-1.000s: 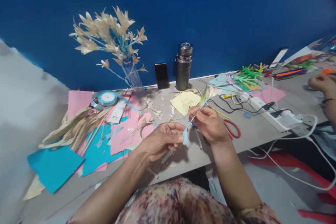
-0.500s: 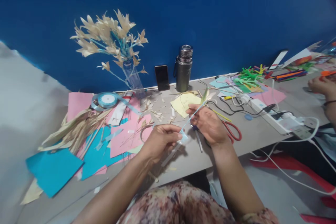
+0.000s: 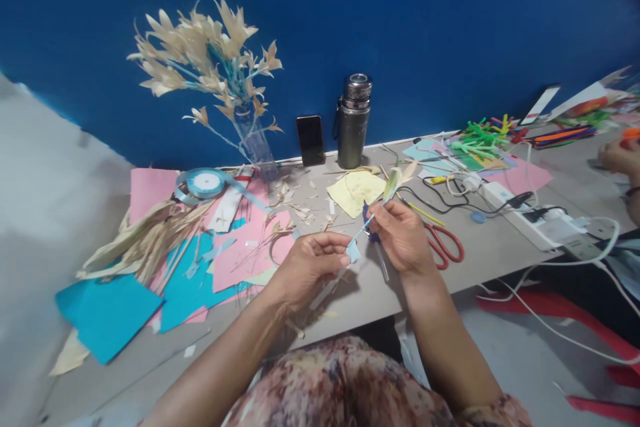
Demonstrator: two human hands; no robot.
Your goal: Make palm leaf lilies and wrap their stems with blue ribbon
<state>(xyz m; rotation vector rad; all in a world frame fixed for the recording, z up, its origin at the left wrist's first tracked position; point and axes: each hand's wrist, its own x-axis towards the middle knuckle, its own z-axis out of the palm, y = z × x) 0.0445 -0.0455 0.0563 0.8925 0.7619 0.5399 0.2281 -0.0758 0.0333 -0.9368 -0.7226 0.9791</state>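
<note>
A handmade flower (image 3: 393,181) with pale, partly green petals slants up to the right on a thin stem wrapped in light blue ribbon. My left hand (image 3: 320,259) pinches the stem's lower end, where a short piece of blue ribbon (image 3: 353,253) hangs loose. Higher up, just under the petals, my right hand (image 3: 403,235) grips the same stem between thumb and fingers. Below the right hand lies a blue glue gun (image 3: 371,227), partly covered by the fingers. Red-handled scissors (image 3: 444,247) rest to the right of that hand, their blades hidden.
At the left stand a clear vase (image 3: 256,147) of similar flowers, a blue ribbon roll (image 3: 206,183), dried husks (image 3: 135,240) and coloured paper (image 3: 113,313). A phone (image 3: 311,141) and flask (image 3: 354,123) stand by the wall. A power strip (image 3: 525,213) and another person's hand (image 3: 620,157) are at the right.
My right hand, earlier more spread beside the stem, has closed its fingers around it below the petals. My left hand still pinches the lower end. The view has shifted slightly.
</note>
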